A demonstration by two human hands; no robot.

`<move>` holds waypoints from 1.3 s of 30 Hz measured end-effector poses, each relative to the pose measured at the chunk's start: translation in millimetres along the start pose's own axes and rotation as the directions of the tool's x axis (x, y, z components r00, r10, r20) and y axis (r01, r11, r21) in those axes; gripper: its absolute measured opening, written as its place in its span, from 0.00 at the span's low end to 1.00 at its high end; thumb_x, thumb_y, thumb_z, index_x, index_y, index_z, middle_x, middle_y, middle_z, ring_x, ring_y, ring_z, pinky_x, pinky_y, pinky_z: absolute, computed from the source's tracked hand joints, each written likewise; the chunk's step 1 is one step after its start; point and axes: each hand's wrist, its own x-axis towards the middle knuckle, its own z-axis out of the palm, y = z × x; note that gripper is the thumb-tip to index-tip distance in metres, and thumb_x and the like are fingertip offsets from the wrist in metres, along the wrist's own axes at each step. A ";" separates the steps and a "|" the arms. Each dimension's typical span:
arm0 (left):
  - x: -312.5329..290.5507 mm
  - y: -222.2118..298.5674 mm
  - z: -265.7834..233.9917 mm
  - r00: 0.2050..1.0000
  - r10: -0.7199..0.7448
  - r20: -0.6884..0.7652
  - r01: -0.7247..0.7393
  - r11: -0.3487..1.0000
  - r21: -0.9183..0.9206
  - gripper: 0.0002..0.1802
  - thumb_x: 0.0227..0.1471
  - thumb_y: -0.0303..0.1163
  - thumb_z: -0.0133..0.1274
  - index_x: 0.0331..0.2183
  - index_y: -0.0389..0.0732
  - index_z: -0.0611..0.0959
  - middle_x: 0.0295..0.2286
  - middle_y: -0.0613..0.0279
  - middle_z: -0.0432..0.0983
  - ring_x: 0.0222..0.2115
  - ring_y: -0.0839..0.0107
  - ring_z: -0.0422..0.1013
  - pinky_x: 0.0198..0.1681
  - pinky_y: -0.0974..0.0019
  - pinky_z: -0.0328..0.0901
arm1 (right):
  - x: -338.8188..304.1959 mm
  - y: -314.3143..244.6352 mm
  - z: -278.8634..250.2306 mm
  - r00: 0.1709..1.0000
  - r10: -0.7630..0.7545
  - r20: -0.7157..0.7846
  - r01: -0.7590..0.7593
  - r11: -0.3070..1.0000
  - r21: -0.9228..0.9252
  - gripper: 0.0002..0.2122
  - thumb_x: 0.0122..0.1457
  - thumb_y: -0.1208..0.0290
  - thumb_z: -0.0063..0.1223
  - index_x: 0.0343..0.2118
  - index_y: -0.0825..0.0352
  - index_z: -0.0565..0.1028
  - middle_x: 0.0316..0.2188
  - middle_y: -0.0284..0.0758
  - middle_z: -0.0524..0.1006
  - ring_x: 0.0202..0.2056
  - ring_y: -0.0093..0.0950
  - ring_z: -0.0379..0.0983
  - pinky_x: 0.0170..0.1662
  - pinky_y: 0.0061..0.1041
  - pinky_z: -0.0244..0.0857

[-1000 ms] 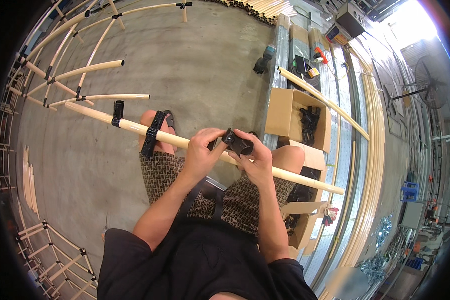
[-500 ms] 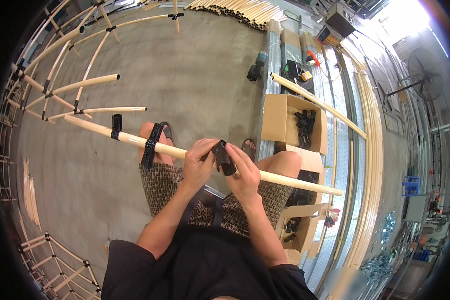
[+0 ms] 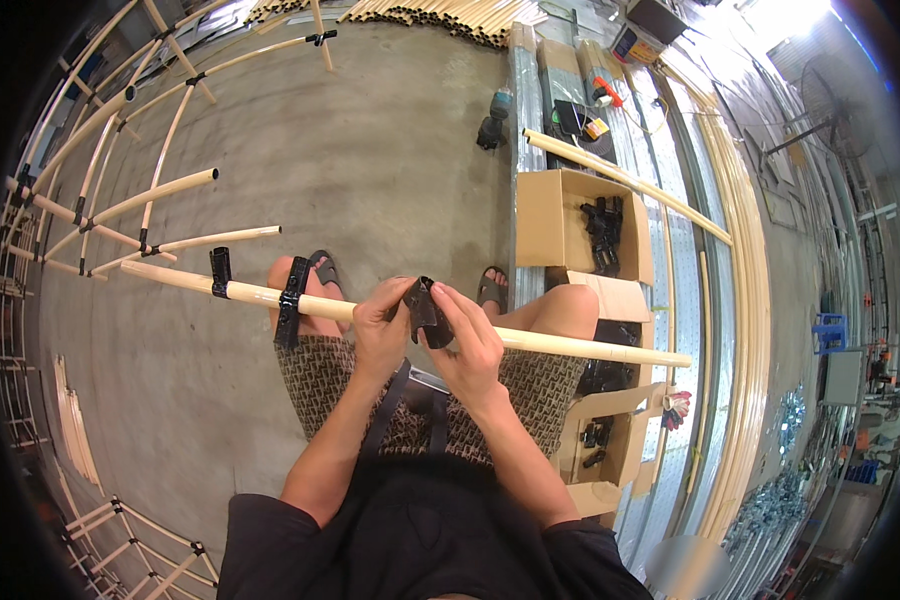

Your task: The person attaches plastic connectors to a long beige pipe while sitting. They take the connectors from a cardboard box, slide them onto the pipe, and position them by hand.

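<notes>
Across my thighs lies a long cream-coloured pipe [image 3: 590,347]. Two black pipe joints are fitted around its left part: a short upright one [image 3: 221,272] and a longer one [image 3: 290,302] beside my left knee. Over the middle of the pipe, a third black pipe joint [image 3: 429,318] is held between both hands. My left hand [image 3: 380,325] grips its left side with thumb and fingers. My right hand [image 3: 466,345] presses its fingers along the right side. Whether this joint wraps around the pipe or sits against it is hidden by my hands.
At the right stand open cardboard boxes [image 3: 545,225] holding black joints [image 3: 604,235]. Another cream pipe [image 3: 625,185] lies slanted over them, and gloves [image 3: 676,410] rest beside the lowest box. Frames of joined pipes [image 3: 90,215] stand at the left. A fan [image 3: 820,110] is far right.
My head view has shifted slightly. Both hands stay on the third black joint, which is now turned a little more upright.
</notes>
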 end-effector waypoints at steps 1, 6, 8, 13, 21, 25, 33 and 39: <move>0.4 1.2 -0.5 1.000 -0.006 0.003 0.006 1.000 -0.008 0.11 0.59 0.18 0.55 0.44 0.29 0.84 0.41 0.56 0.82 0.40 0.72 0.76 0.43 0.72 0.70 | 1.6 0.2 -0.3 1.000 -0.006 0.009 0.006 1.000 0.006 0.28 0.43 0.83 0.68 0.52 0.73 0.77 0.49 0.47 0.80 0.48 0.43 0.79 0.50 0.35 0.74; 0.3 5.1 -0.8 0.998 -0.056 0.007 0.056 0.998 -0.029 0.11 0.59 0.19 0.55 0.44 0.28 0.84 0.40 0.55 0.82 0.40 0.70 0.76 0.45 0.70 0.69 | 1.1 0.8 0.9 1.000 0.003 0.006 -0.003 1.000 0.027 0.26 0.46 0.83 0.65 0.53 0.73 0.76 0.50 0.46 0.79 0.49 0.43 0.78 0.51 0.37 0.72; 1.3 3.8 -1.1 1.000 -0.028 0.007 0.028 1.000 -0.006 0.11 0.59 0.19 0.56 0.43 0.28 0.84 0.40 0.54 0.82 0.40 0.69 0.76 0.44 0.69 0.70 | 1.5 1.0 2.4 1.000 -0.007 -0.007 0.007 1.000 0.001 0.26 0.46 0.82 0.65 0.52 0.73 0.77 0.49 0.46 0.79 0.49 0.43 0.78 0.51 0.37 0.72; 2.7 -4.6 -0.9 0.998 0.057 0.004 -0.057 0.996 0.072 0.11 0.58 0.20 0.57 0.43 0.29 0.85 0.40 0.55 0.82 0.39 0.70 0.76 0.41 0.70 0.70 | 7.5 -2.6 -0.1 0.999 -0.037 -0.032 0.034 0.995 -0.092 0.25 0.44 0.78 0.69 0.49 0.73 0.77 0.47 0.44 0.81 0.47 0.42 0.79 0.50 0.37 0.72; 4.3 -3.0 -0.7 1.000 -0.008 0.021 0.007 0.999 0.040 0.10 0.57 0.20 0.57 0.42 0.30 0.85 0.39 0.54 0.82 0.37 0.71 0.76 0.40 0.71 0.69 | 10.8 -2.2 -4.0 0.989 -0.110 -0.097 0.097 0.987 -0.127 0.25 0.41 0.78 0.71 0.47 0.72 0.78 0.44 0.41 0.81 0.44 0.39 0.79 0.45 0.36 0.71; 5.5 -1.6 -0.3 0.998 -0.049 0.026 0.048 0.998 0.049 0.11 0.54 0.19 0.56 0.41 0.30 0.85 0.38 0.55 0.83 0.37 0.70 0.76 0.42 0.68 0.70 | 14.4 -1.8 -3.8 0.989 -0.103 -0.107 0.091 0.990 -0.110 0.24 0.41 0.79 0.71 0.46 0.72 0.79 0.43 0.41 0.81 0.43 0.39 0.79 0.45 0.35 0.71; 6.3 5.1 9.1 0.998 0.068 0.000 -0.067 0.979 0.193 0.10 0.49 0.19 0.59 0.37 0.32 0.85 0.36 0.54 0.83 0.39 0.59 0.76 0.47 0.62 0.68 | 7.1 5.5 -2.4 0.985 -0.111 -0.135 0.100 0.991 -0.089 0.24 0.38 0.80 0.71 0.44 0.72 0.80 0.41 0.41 0.83 0.42 0.39 0.79 0.46 0.34 0.70; 2.7 12.7 8.1 1.000 0.020 0.011 -0.021 0.987 0.156 0.12 0.46 0.21 0.62 0.37 0.32 0.85 0.36 0.56 0.82 0.40 0.59 0.76 0.47 0.62 0.68 | -2.4 8.0 -3.2 0.982 -0.111 -0.151 0.098 0.991 -0.088 0.25 0.37 0.82 0.71 0.45 0.72 0.80 0.41 0.42 0.83 0.42 0.39 0.80 0.47 0.34 0.70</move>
